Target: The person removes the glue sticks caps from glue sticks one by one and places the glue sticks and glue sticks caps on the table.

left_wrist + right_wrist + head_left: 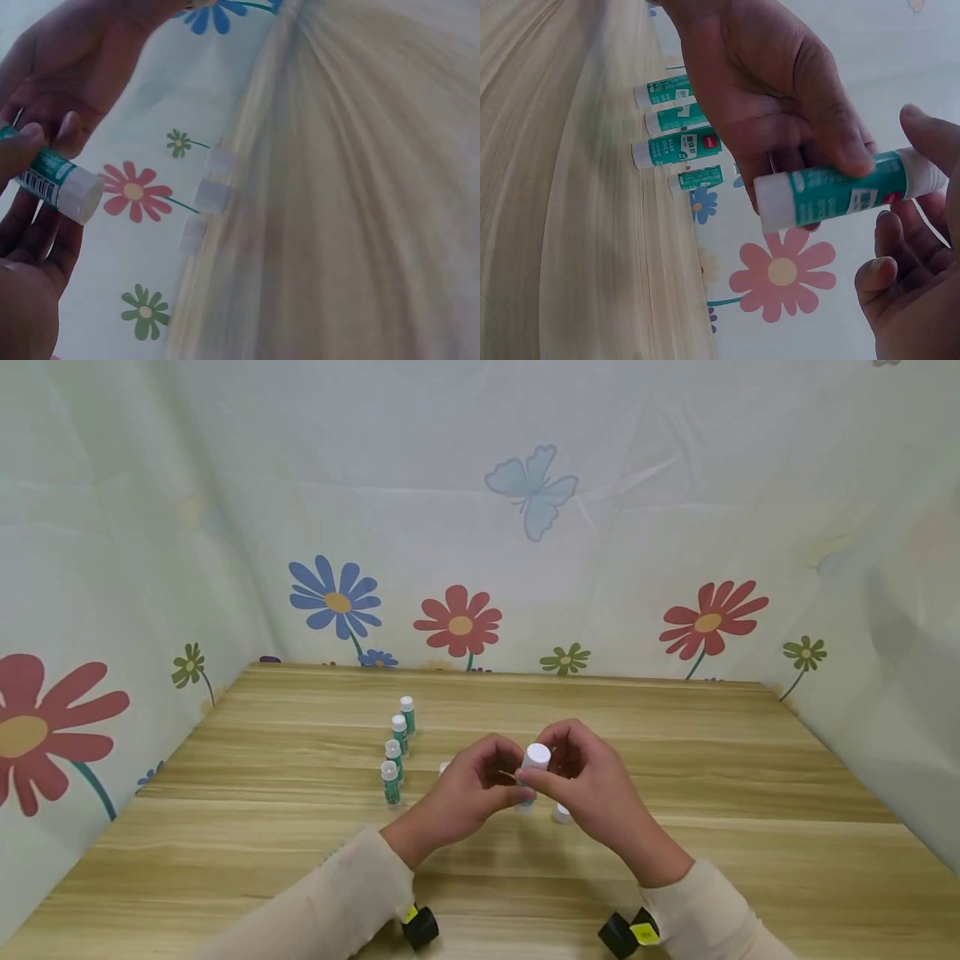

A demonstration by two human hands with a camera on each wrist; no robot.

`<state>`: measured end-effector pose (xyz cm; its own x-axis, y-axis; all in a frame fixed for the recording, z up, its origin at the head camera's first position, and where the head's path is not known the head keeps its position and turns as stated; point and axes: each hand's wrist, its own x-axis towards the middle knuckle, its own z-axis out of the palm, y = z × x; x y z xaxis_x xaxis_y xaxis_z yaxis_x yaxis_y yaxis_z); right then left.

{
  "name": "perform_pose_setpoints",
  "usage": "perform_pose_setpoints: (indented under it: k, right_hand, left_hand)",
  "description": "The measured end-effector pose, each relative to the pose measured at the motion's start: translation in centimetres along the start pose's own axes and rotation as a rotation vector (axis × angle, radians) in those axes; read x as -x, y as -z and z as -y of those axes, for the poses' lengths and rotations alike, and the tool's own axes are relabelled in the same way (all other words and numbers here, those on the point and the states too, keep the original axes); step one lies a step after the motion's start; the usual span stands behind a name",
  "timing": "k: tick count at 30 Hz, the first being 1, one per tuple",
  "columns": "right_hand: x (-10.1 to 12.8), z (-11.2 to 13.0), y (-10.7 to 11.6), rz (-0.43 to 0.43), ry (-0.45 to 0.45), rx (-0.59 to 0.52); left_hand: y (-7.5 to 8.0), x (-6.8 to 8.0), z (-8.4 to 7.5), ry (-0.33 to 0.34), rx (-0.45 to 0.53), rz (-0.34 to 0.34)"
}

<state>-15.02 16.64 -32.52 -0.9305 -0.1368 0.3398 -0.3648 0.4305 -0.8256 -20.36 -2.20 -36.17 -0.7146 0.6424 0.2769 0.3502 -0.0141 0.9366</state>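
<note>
In front of me both hands hold one green-and-white glue stick (840,191) above the table. My left hand (468,789) grips its green body between thumb and fingers. At the upper end my right hand (592,785) pinches the white cap (537,757) with thumb and fingers. Seen from the left wrist, the stick's white base end (81,196) sticks out past the fingers. A loose white cap (562,814) lies on the table beside my right hand. Behind my left hand another white piece (444,767) is mostly hidden.
Several glue sticks (392,785) stand upright in a row left of my hands, running away from me on the wooden table (262,835). Small white pieces (212,196) show blurred in the left wrist view. A flowered curtain (600,610) borders the table's back and sides.
</note>
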Motion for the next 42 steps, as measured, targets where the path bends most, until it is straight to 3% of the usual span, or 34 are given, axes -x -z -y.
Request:
perform_pose_setpoints:
  k: [4,7,15,23,27,35,38,42]
  right_hand:
    - [0.1,0.1,-0.1,-0.017,0.002,0.015]
    - [0.1,0.1,0.1,-0.014,0.027,0.035]
    - [0.2,0.1,0.7,0.048,0.170,-0.011]
    - [0.1,-0.3,1.1,0.141,0.235,-0.109]
    - [0.1,-0.2,1.1,0.141,0.205,-0.100]
    - [0.0,0.2,0.0,-0.049,-0.032,-0.053]
    - [0.0,0.2,-0.2,-0.071,-0.056,-0.046]
    - [0.0,0.2,-0.2,-0.064,-0.024,-0.042]
  left_hand:
    - [-0.4,0.1,0.1,-0.021,-0.075,-0.021]
    - [-0.4,0.1,0.1,-0.028,-0.081,0.002]
    - [0.6,0.2,-0.1,-0.029,0.039,0.160]
    - [1.0,0.3,-0.2,-0.008,0.115,0.224]
    - [0.9,0.4,-0.2,-0.017,0.115,0.187]
    - [0.1,0.2,0.3,-0.033,0.006,-0.024]
    - [-0.3,0.1,0.3,-0.038,-0.046,-0.067]
    - [-0.4,0.2,0.2,-0.043,-0.050,-0.054]
